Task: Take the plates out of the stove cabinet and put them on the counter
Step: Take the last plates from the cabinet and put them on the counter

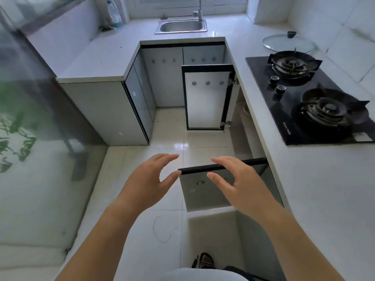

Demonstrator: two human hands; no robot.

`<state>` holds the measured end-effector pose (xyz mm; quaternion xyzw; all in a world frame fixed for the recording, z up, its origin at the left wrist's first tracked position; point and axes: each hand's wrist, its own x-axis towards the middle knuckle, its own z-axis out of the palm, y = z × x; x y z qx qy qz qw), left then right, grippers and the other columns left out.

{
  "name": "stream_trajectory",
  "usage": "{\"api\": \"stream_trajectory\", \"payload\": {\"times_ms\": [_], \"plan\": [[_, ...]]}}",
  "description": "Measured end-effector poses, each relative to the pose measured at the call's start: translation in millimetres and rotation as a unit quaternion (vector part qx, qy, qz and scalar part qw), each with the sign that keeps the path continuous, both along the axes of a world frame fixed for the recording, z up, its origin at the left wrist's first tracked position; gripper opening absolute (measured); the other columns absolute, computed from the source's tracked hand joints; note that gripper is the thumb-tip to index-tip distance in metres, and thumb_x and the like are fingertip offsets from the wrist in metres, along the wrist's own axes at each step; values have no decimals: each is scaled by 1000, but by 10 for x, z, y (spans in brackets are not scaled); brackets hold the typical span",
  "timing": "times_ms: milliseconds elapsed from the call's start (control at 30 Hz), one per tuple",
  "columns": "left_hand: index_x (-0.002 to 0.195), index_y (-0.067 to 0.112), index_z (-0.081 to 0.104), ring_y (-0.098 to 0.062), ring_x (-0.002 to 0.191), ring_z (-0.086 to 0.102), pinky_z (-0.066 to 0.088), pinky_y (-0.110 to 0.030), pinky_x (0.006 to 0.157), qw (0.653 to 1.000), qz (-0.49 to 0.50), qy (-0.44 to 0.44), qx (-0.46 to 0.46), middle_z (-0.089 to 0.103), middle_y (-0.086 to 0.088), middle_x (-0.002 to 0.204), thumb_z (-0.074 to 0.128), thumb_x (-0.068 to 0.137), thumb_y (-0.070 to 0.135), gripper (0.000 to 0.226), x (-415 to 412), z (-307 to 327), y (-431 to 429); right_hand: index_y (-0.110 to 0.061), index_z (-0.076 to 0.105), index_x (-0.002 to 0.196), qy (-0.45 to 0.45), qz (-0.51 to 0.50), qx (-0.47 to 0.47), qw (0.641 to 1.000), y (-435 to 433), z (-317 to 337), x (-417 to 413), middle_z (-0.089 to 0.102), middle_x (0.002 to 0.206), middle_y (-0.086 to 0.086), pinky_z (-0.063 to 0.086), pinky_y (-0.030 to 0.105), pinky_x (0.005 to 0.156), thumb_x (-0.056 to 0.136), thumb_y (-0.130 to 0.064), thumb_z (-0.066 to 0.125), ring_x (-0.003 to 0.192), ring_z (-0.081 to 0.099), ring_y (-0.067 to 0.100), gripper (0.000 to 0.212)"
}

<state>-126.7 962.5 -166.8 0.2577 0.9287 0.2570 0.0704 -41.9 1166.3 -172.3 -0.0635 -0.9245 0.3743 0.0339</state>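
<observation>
Below the black gas stove point(310, 98) the cabinet stands with both doors swung out: the far door point(207, 98) and the near door point(205, 185). Inside, under the counter edge, the rim of a white plate point(246, 110) shows; the rest is hidden. My left hand point(150, 179) hovers over the floor just left of the near door, fingers spread, holding nothing. My right hand point(235, 179) floats above the near door's top edge, fingers apart and empty. The white counter point(316, 189) runs along the right.
A glass pot lid point(288, 43) lies behind the stove. A steel sink point(181, 26) with a tap sits at the far end, a plastic bottle point(113, 13) to its left. A dark reflective fridge point(26, 88) stands on the left. White floor tiles point(172, 128) lie between the cabinets.
</observation>
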Motion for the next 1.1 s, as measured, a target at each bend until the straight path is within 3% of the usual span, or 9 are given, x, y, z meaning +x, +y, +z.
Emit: {"api": "stream_trajectory", "payload": {"times_ms": [67, 167, 300, 433, 700, 833, 1100], "plan": [[131, 33, 47, -2, 93, 53, 38, -15, 83, 1000, 18, -4, -6, 52, 16, 131, 54, 88, 42, 45, -165, -4, -115, -29, 48, 131, 0, 22, 0, 1000, -49, -13, -279, 51, 131, -17, 31, 14, 100, 88, -47, 52, 122, 43, -1, 47], [132, 33, 47, -2, 86, 52, 37, -15, 83, 998, 59, -9, -20, 51, 17, 131, 53, 88, 43, 45, -385, -26, -359, -29, 46, 133, -6, 70, 1, 998, -245, -16, -704, 50, 133, -16, 30, 16, 102, 88, -46, 52, 123, 42, 1, 49], [132, 31, 48, -5, 119, 50, 34, -15, 94, 993, 119, -18, -16, 51, 15, 133, 53, 88, 43, 45, -751, -124, -762, -30, 45, 134, -24, 145, 19, 989, -604, -44, -1335, 48, 135, -17, 25, 10, 95, 88, -47, 50, 123, 42, 0, 49], [129, 31, 50, -5, 121, 48, 33, -16, 96, 988, 155, -29, -2, 52, 13, 132, 54, 88, 43, 43, -1316, -274, -1158, -32, 46, 132, -34, 187, 27, 981, -983, -111, -2080, 49, 133, -19, 28, 13, 95, 88, -48, 51, 120, 43, -1, 48], [129, 27, 51, -9, 123, 47, 36, -21, 99, 991, 130, -11, -27, 53, 7, 132, 55, 89, 40, 43, -2908, -267, -1875, -33, 47, 130, -42, 177, 43, 982, -1663, -80, -3661, 52, 128, -17, 37, 18, 89, 88, -49, 49, 115, 48, 4, 45], [127, 29, 52, -9, 119, 50, 39, -22, 96, 994, 100, 0, -32, 56, 8, 128, 56, 88, 39, 41, -3589, -229, -2076, -31, 48, 130, -44, 155, 37, 986, -1840, -94, -4178, 53, 125, -17, 33, 16, 87, 89, -47, 50, 115, 47, 3, 44], [126, 26, 53, -3, 117, 50, 33, -13, 95, 1000, -13, -27, 1, 56, 13, 124, 56, 89, 37, 39, -4598, -282, -1520, -34, 47, 130, -107, 31, 39, 993, -1310, -155, -4718, 51, 128, -19, 31, 16, 91, 87, -50, 50, 119, 45, 1, 45]]}}
